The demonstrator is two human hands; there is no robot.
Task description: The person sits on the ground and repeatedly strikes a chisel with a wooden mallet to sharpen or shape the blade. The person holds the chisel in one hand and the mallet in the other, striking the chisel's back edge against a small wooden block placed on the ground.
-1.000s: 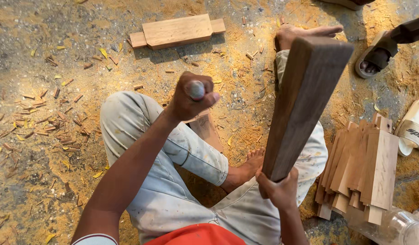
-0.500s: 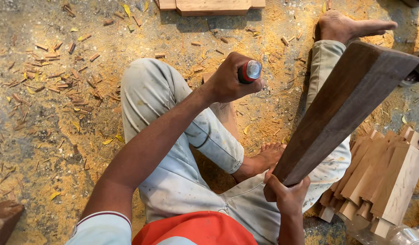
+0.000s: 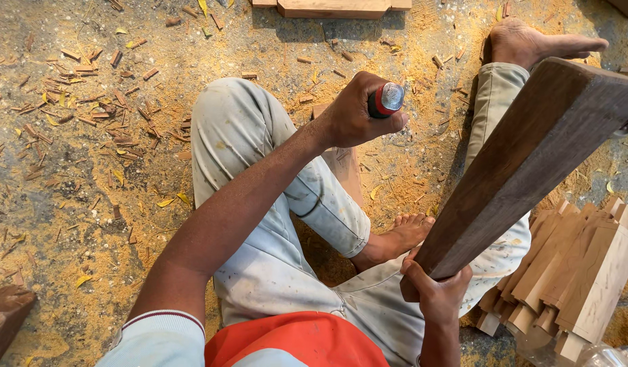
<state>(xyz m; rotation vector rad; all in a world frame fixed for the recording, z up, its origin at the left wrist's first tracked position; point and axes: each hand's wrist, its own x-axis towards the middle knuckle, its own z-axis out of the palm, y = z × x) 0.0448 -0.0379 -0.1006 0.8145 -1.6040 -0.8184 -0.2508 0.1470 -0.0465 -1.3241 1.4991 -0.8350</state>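
My left hand (image 3: 354, 112) fists around a red-handled chisel (image 3: 385, 99), far and centre, over my knee. My right hand (image 3: 433, 292), near, grips a dark wooden mallet (image 3: 531, 163) slanting up right, well apart.

Chisel and wooden mallet, both in hand

Chisel (image 3: 384, 99): red handle with metal cap, upright (blade hidden), over a small wood piece (image 3: 344, 170) on the sawdust floor. Mallet (image 3: 531, 163): dark flat slab, raised, tilted up rightward.
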